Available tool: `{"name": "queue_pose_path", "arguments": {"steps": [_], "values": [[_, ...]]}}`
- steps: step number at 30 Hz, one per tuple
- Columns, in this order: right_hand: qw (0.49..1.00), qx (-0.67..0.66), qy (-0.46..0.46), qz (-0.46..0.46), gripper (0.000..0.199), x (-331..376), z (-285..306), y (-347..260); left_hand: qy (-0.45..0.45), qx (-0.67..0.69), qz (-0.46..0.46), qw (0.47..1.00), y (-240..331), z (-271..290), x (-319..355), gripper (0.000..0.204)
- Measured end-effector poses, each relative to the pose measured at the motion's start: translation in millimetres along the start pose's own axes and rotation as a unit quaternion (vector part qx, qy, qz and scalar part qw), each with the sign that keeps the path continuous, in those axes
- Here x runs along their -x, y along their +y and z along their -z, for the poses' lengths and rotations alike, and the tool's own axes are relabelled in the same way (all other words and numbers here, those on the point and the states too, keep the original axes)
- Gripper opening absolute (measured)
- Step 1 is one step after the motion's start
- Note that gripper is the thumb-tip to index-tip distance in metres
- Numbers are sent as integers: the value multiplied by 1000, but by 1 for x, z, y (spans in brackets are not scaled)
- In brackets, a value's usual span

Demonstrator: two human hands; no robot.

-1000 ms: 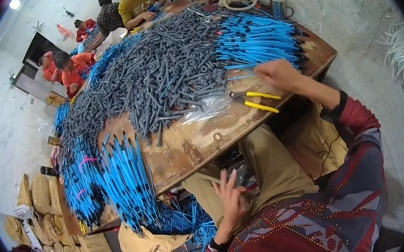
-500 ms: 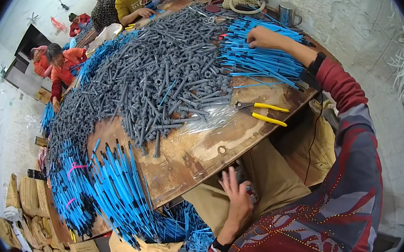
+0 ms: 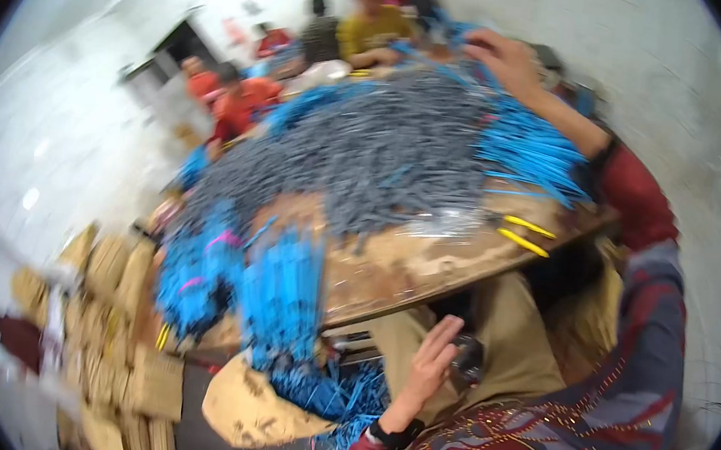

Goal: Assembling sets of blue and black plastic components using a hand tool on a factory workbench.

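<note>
Motion blurs the whole picture. My right hand [image 3: 508, 64] is stretched out to the far right, above the far end of a bundle of thin blue rods [image 3: 529, 146]. Its fingers are smeared, so any grip on a rod is unclear. Over my lap, below the table edge, my left hand [image 3: 431, 366] has its fingers extended and apart. Beside its fingertips is a dark rounded object [image 3: 468, 359] whose kind I cannot make out. A large heap of grey plastic pieces [image 3: 385, 149] covers the middle of the table [image 3: 399, 276].
Yellow-handled pliers [image 3: 526, 236] lie near the right table edge, beside clear thin strips [image 3: 447, 223]. More blue rods [image 3: 286, 279] stand in bundles at the left, some tied with pink. Brown packages [image 3: 158, 388] are stacked on the floor. Several people sit beyond the table.
The view has swung, so the table appears shifted right. My right hand has moved from over the middle of the blue rods toward their far end. The dark rounded object by my left hand shows more.
</note>
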State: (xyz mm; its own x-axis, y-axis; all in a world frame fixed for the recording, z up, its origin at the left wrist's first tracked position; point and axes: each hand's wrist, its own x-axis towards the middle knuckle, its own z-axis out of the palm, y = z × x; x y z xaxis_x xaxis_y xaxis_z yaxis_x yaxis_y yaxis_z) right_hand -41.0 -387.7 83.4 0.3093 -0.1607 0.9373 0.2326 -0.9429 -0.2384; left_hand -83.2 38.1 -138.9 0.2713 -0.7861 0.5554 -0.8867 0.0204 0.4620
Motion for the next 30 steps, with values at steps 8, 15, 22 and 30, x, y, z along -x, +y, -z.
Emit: {"name": "queue_pose_path", "arguments": {"steps": [8,15,22,30], "values": [[839,-379,-232,-314,13,71,-3,-162,173,66,60,981,-13,68,-22,41],[723,-408,-375,-413,13,183,-2,-224,85,488,290,819,-17,55,-73,49],[775,-323,-393,-375,19,221,40,-166,58,720,324,611,-23,-9,-87,21],[921,275,-272,-50,9,172,65,77,63,722,389,568,-100,-25,-114,19]]}}
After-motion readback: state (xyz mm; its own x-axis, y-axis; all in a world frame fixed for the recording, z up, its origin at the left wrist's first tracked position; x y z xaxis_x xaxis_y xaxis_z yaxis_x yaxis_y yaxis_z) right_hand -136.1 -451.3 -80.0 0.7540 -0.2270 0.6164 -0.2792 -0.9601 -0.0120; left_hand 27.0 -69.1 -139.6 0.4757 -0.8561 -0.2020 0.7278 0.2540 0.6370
